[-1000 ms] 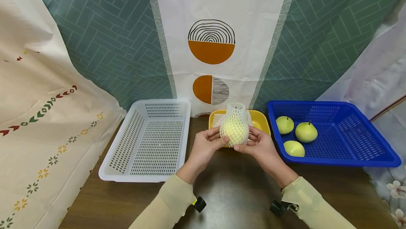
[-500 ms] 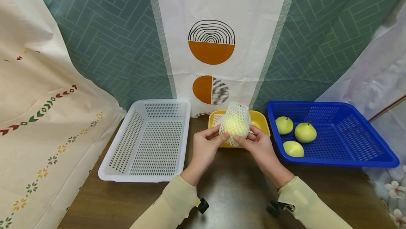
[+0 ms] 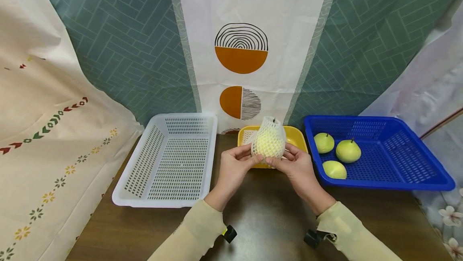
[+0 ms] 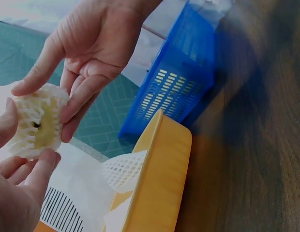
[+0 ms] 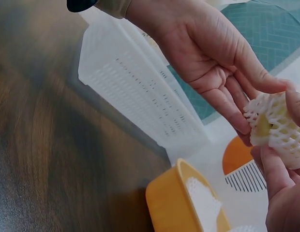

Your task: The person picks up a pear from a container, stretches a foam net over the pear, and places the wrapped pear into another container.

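Note:
A yellow-green pear (image 3: 268,142) inside a white foam net sleeve (image 3: 267,126) is held up over the yellow tray (image 3: 297,135). The left hand (image 3: 233,168) grips its left side and the right hand (image 3: 297,170) its right side, both thumbs meeting low on the front. The pear's stem shows near the sleeve's top. In the left wrist view the netted pear (image 4: 43,118) has its underside toward the camera, a dark spot at its middle. The right wrist view shows the net (image 5: 285,133) between the fingers of both hands.
A white basket (image 3: 177,164) stands at the left. The blue basket (image 3: 376,152) at the right holds several bare pears (image 3: 348,151). More white foam nets (image 4: 125,169) lie in the yellow tray. Patterned cloths hang behind the brown table (image 3: 267,220).
The netted pear has tilted slightly and its stem now shows further right, near the sleeve's top. Both thumbs have shifted a little and meet at the front. The baskets stand as before.

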Available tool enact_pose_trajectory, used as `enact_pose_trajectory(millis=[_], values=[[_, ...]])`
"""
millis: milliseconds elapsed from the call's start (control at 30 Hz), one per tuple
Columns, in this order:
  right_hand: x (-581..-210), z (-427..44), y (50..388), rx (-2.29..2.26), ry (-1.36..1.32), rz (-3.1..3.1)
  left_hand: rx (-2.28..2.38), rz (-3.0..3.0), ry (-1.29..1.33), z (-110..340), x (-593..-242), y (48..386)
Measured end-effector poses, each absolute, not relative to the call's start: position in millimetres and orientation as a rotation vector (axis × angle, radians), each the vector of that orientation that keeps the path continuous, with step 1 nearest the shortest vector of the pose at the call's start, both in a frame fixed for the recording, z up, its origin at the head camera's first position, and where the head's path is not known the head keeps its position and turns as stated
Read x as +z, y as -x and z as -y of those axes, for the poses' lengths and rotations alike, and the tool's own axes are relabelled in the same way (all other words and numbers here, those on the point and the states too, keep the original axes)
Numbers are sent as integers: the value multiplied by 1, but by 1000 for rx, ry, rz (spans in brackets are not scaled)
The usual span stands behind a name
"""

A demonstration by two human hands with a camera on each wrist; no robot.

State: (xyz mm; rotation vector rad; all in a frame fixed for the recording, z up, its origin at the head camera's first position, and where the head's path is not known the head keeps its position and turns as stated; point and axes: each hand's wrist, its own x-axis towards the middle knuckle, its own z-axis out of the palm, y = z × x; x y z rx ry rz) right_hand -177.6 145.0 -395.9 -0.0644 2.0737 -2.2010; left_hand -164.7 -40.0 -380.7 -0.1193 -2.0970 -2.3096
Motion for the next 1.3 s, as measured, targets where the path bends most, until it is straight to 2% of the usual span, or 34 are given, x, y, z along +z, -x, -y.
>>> enact_pose_trajectory(millis=[267, 567, 900, 1100, 1300], values=[[-397, -143, 178, -2245, 74, -2104, -2302, 2165, 201, 41, -383, 169], [-392, -143, 177, -2161, 181, -2159, -2324, 2090, 101, 40, -397, 180], [-390, -143, 175, -2127, 323, -2111, -2376, 2069, 92, 44, -390, 175], [-389, -141, 175, -2137, 238, -2106, -2373, 2070, 204, 45, -386, 171], [-389, -136, 177, -2187, 15, -2192, -2183, 2108, 209, 43, -371, 163]])
